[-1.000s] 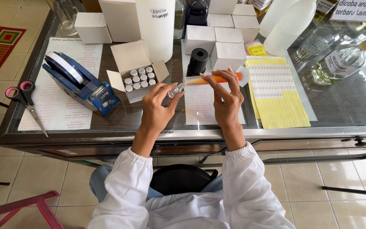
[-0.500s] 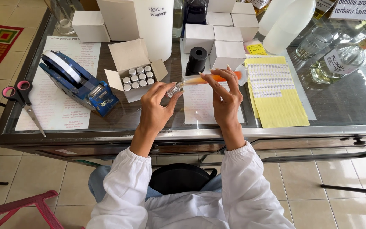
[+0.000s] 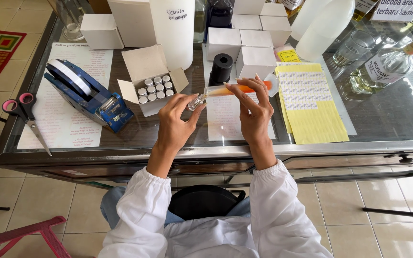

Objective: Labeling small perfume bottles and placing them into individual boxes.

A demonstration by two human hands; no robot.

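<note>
My left hand [image 3: 177, 118] pinches a small clear glass vial [image 3: 196, 102] above the glass counter. My right hand [image 3: 253, 107] holds a syringe [image 3: 237, 89] with orange liquid and an orange plunger, lying level, its tip against the vial's mouth. Both hands hover over a printed sheet near the counter's front edge. Just left of the hands stands an open white box [image 3: 149, 80] filled with several small capped vials.
A blue tape dispenser [image 3: 89, 95] and pink-handled scissors [image 3: 25, 117] lie at the left. A black cap [image 3: 221, 68], white boxes [image 3: 256, 61], a tall white container [image 3: 174, 29], a yellow label sheet [image 3: 311, 105] and glass bottles [image 3: 388, 67] crowd the back and right.
</note>
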